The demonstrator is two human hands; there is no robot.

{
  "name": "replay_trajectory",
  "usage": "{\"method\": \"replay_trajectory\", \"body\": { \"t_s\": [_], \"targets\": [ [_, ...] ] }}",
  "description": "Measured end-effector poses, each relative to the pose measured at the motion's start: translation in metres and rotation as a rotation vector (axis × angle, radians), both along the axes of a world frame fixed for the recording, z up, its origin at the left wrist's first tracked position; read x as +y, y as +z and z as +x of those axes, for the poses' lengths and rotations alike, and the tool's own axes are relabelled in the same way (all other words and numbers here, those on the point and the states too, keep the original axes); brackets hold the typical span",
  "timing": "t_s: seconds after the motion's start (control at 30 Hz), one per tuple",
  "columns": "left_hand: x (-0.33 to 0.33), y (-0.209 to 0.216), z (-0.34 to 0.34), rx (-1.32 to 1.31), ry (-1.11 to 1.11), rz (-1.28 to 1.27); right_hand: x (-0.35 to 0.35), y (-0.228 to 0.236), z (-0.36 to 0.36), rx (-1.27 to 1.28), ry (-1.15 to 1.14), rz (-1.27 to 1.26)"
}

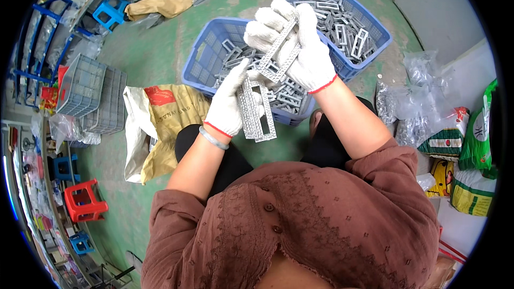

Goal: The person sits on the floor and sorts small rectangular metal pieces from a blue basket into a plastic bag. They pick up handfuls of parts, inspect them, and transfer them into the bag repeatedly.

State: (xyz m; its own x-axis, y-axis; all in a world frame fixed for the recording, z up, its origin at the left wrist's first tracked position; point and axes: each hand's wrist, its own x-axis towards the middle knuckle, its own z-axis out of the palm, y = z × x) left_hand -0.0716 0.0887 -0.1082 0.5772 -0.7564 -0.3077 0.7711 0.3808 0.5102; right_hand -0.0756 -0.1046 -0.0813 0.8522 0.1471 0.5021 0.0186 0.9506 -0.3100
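Note:
Both my hands wear white knitted gloves with red cuffs. My left hand (227, 108) is closed around grey metal rectangular frames (249, 108), which stand upright side by side over the near basket's front edge. My right hand (313, 59) is raised farther forward, palm turned up, with another such frame (279, 44) lying slanted across palm and fingers under the thumb. Below my hands, a blue plastic basket (194, 56) contains many similar frames, partly hidden by the gloves. Beside it at the far right, a second blue basket (381, 31) is heaped with the same parts.
A beige woven sack (179, 115) rests left of the near basket. Stacked grey crates (83, 85), a red stool (85, 200) and a blue stool (111, 10) line the left side. Clear plastic bags (415, 104) and coloured sacks (474, 190) crowd the right wall.

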Motion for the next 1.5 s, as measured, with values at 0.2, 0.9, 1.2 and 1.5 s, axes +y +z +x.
{"method": "replay_trajectory", "body": {
  "t_s": [0.2, 0.9, 1.2, 1.5],
  "targets": [
    [-0.016, 0.031, -0.021, -0.514, 0.01, 0.295, 0.004, -0.003, -0.011, 0.11, -0.156, -0.073],
    [0.029, 0.03, 0.0, -1.957, 0.83, 0.799, -0.001, -0.004, -0.025, 0.135, -0.114, -0.699],
    [0.034, 0.028, 0.0, -1.796, 0.841, 0.746, 0.0, 0.01, -0.033, 0.305, -0.096, -0.846],
    [0.038, 0.026, -0.003, -1.823, 0.904, 0.712, 0.004, 0.011, -0.044, 0.265, -0.129, -0.816]
  ]
}}
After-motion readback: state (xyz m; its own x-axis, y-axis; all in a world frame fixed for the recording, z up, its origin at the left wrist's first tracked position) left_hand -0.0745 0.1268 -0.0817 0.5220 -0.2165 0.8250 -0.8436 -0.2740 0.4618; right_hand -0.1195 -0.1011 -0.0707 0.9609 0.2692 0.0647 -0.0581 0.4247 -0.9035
